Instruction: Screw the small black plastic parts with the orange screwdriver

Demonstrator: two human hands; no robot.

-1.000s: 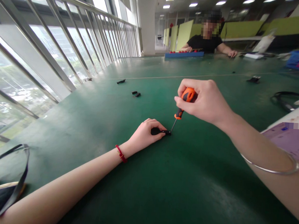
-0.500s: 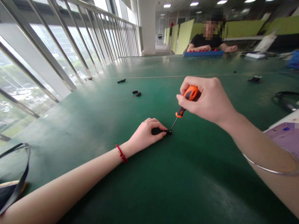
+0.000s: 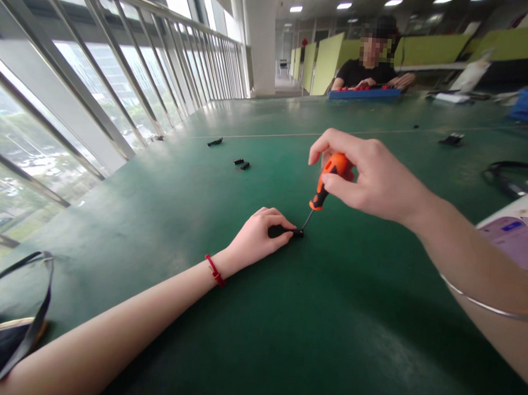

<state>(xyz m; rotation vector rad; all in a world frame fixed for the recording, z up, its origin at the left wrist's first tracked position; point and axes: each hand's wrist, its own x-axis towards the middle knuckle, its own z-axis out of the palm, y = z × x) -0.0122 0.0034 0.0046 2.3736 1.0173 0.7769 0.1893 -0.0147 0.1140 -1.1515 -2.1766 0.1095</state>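
My left hand [image 3: 262, 233] rests on the green table and pinches a small black part [image 3: 298, 232] between thumb and fingers; most of that part is hidden by the hand. In my right hand [image 3: 359, 167] is an orange and black screwdriver [image 3: 322, 183], tilted, its handle held by the thumb and some fingers while the index finger is lifted off. The screwdriver's thin shaft slants down and its tip meets the exposed end of the black part.
Small black pieces [image 3: 241, 164] and another black piece [image 3: 214, 141] lie farther back on the table [image 3: 177, 216]. A metal railing [image 3: 120, 63] runs along the left. Across the table a person [image 3: 370, 67] sits behind a blue tray [image 3: 364, 94]. A black cable [image 3: 500, 176] lies at right.
My right hand's fingers have loosened and shifted around the screwdriver handle, the index finger now raised. My left hand and the black part have stayed in place.
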